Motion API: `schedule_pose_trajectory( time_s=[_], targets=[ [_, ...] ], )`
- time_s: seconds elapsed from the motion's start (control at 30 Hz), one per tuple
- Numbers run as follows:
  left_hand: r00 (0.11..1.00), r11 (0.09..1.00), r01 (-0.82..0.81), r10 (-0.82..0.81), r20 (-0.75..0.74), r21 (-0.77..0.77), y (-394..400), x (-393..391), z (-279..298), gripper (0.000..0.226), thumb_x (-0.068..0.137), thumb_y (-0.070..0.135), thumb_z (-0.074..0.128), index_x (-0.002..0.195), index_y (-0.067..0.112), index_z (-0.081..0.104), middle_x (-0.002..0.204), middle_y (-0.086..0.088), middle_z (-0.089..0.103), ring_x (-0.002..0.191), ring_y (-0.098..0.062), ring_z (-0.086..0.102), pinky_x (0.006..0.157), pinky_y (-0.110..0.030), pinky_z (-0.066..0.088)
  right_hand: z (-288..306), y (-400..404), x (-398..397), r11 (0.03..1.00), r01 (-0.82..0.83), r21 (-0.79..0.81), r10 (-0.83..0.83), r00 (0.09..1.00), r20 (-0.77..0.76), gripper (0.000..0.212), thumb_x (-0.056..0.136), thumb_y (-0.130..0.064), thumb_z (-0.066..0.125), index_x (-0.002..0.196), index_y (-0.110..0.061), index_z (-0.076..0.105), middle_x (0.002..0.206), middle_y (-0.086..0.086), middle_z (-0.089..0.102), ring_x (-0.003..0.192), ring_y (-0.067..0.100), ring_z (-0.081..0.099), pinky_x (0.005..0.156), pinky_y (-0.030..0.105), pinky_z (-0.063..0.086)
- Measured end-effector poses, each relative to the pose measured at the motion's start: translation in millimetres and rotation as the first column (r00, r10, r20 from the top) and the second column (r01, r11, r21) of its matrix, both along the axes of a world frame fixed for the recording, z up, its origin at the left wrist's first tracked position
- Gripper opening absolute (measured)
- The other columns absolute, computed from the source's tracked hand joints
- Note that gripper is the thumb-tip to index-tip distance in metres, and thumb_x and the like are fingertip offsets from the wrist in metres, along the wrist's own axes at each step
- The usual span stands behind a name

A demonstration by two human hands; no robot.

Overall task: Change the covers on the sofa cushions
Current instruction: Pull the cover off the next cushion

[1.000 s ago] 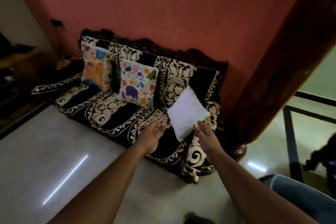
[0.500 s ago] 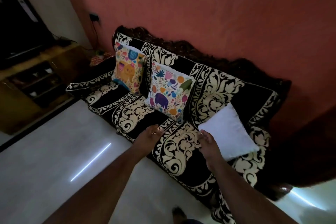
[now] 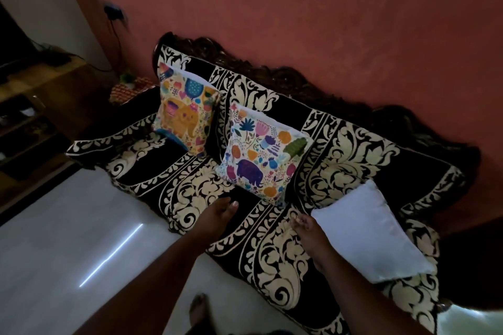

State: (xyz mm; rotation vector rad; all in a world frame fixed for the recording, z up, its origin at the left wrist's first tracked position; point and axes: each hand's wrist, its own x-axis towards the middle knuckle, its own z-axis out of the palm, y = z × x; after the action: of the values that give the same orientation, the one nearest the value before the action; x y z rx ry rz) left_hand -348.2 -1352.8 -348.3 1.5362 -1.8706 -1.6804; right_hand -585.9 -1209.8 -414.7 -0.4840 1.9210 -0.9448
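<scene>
On the sofa (image 3: 275, 261) I saw two printed cushions (image 3: 187, 114) leaning on its back. My left hand (image 3: 215, 216) hovered loose-fingered, holding nothing. My right hand (image 3: 309, 231), fingers relaxed and empty, sat just beside the bare white cushion (image 3: 373, 234).

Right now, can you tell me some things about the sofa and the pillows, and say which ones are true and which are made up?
1. Three cushions sit on the sofa. True.
2. The plain white cushion has a flowery cover on. False: it is bare white.
3. The elephant cushion leans against the backrest. True.
4. The left hand is gripping a cushion. False: it is empty, above the seat.
5. The right hand is right beside the white cushion's edge. True.
</scene>
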Motion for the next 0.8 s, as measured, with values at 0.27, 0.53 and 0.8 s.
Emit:
schedule_pose_trajectory(
  time_s=[0.27, 0.53, 0.8],
  targets=[
    [0.993, 0.998, 0.065, -0.064, 0.103, -0.005, -128.5, -0.5, -17.8, 0.056, 0.094, 0.052, 0.059, 0.135, 0.014, 0.057, 0.122, -0.005, 0.068, 0.114, -0.023, 0.064, 0.096, -0.033, 0.048, 15.8, -86.8, 14.1, 0.991, 0.120, 0.052, -0.116, 0.991, -0.069, 0.055, 0.097, -0.048, 0.061, 0.144, -0.023, 0.048, 0.146, 0.006, 0.052, 0.127, 0.021, 0.053, 0.101, 0.035, 0.045],
    [0.977, 0.990, 0.142, -0.142, 0.160, 0.014, -209.2, -57.5, -44.3, 0.049, 0.097, 0.049, 0.060, 0.133, 0.015, 0.060, 0.121, -0.001, 0.066, 0.107, -0.013, 0.059, 0.085, -0.023, 0.042, -19.2, -155.2, -37.1, 0.966, 0.247, 0.073, -0.249, 0.969, 0.015, 0.056, 0.097, -0.046, 0.061, 0.145, -0.020, 0.047, 0.145, 0.005, 0.053, 0.117, 0.016, 0.054, 0.088, 0.030, 0.042],
    [0.941, 0.974, 0.217, -0.227, 0.251, 0.068, -269.7, -132.5, -87.9, 0.058, 0.090, 0.064, 0.057, 0.130, 0.023, 0.060, 0.116, 0.001, 0.069, 0.100, -0.015, 0.067, 0.087, -0.033, 0.051, -77.9, -238.7, -136.6, 0.924, 0.360, 0.129, -0.369, 0.928, 0.050, 0.061, 0.098, -0.039, 0.064, 0.149, -0.015, 0.041, 0.150, 0.009, 0.048, 0.117, 0.019, 0.054, 0.088, 0.029, 0.043]
  ],
)
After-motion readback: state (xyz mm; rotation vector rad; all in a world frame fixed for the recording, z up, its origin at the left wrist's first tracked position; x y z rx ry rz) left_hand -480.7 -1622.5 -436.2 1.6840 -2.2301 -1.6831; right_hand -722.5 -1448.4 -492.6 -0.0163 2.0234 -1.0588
